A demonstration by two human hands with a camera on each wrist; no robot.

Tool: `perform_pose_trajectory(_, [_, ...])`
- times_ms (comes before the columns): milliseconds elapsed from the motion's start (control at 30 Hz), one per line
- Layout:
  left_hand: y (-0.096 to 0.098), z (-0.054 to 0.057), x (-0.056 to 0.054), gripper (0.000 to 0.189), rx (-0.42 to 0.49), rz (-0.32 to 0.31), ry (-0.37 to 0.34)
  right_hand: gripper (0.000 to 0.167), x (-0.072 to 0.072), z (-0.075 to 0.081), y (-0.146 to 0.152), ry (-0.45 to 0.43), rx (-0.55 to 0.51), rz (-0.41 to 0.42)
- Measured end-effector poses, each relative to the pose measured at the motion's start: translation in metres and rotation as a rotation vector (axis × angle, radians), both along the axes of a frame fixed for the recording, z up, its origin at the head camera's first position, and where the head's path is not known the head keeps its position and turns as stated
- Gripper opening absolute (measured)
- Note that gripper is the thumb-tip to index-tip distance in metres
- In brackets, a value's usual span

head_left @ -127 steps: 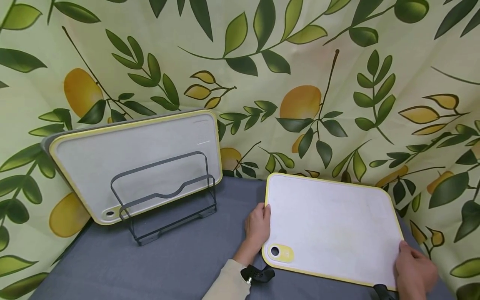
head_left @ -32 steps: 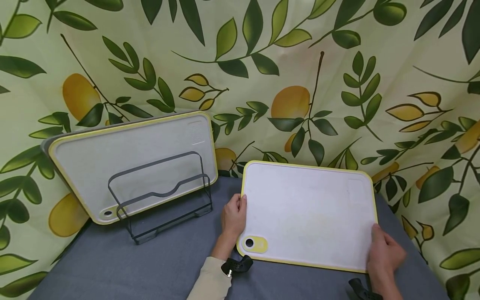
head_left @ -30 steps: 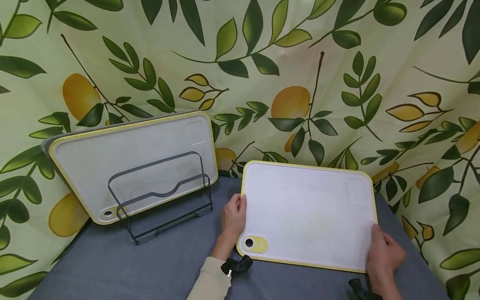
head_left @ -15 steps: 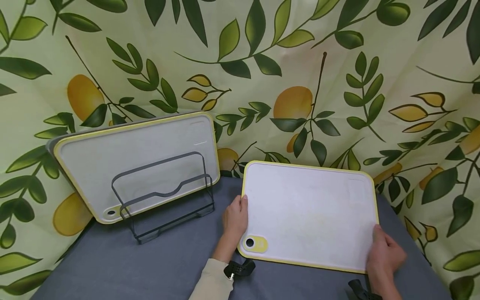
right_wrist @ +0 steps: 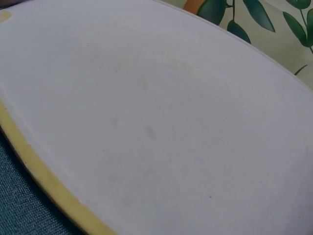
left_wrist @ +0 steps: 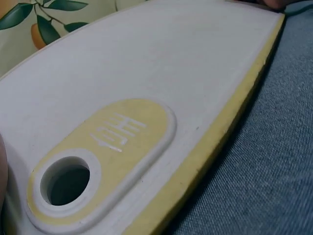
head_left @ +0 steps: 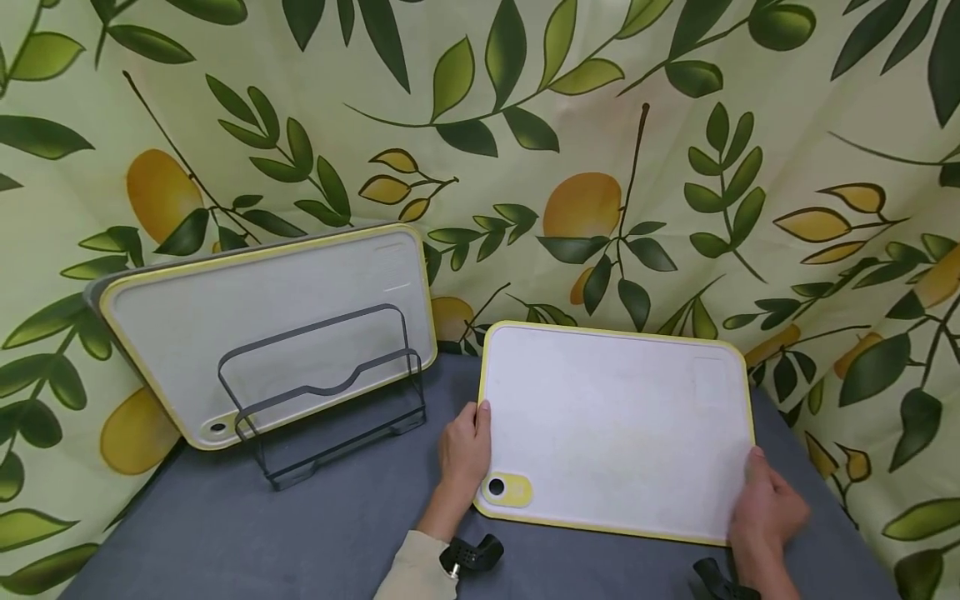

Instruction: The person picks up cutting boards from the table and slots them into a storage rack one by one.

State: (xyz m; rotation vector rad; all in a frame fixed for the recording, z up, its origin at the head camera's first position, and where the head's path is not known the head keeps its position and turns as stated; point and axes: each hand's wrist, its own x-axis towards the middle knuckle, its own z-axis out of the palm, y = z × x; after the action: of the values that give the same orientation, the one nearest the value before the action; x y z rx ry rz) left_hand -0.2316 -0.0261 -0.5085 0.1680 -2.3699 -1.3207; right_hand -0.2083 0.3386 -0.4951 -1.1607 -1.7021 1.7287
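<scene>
A white cutting board with a yellow rim lies tilted over the grey-blue cloth, held from both sides. My left hand grips its left edge, thumb along the front face, just above the yellow oval patch with a round hole. On the opposite side my right hand grips the lower right edge, its thumb on the rim and the other fingers largely hidden. In the right wrist view the board's face shows faint grey and yellowish marks.
At the left stands a dark wire rack, and a second yellow-rimmed white board leans behind it with a grey edge showing behind. A leaf-and-fruit patterned cloth hangs behind the grey-blue cloth.
Since the oldest frame, the board and both hands have moved left and slightly up. In the last half second my left hand has slid a little down the edge.
</scene>
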Motion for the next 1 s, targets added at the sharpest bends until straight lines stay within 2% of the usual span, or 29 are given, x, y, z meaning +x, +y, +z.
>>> perform_pose_trajectory(200, [-0.002,-0.002,0.0,0.041,-0.03,0.002,0.032,0.032,0.0,0.001,-0.001,0.037,-0.014,-0.019])
perform_pose_trajectory(433, [-0.01,-0.003,0.001,0.039,-0.015,0.005,0.037,0.05,0.002,0.004,-0.008,-0.03,0.049,0.055])
perform_pose_trajectory(567, [-0.013,-0.002,0.003,0.038,-0.006,0.008,0.075,0.054,0.003,0.002,-0.011,-0.009,0.054,0.049])
perform_pose_trajectory(833, [-0.02,-0.003,0.008,0.037,-0.007,0.042,0.114,0.035,0.007,-0.003,-0.017,0.118,0.034,0.053])
perform_pose_trajectory(1000, [-0.021,-0.002,0.01,0.037,0.002,0.034,0.121,0.035,0.008,0.0,-0.017,0.134,0.026,0.077])
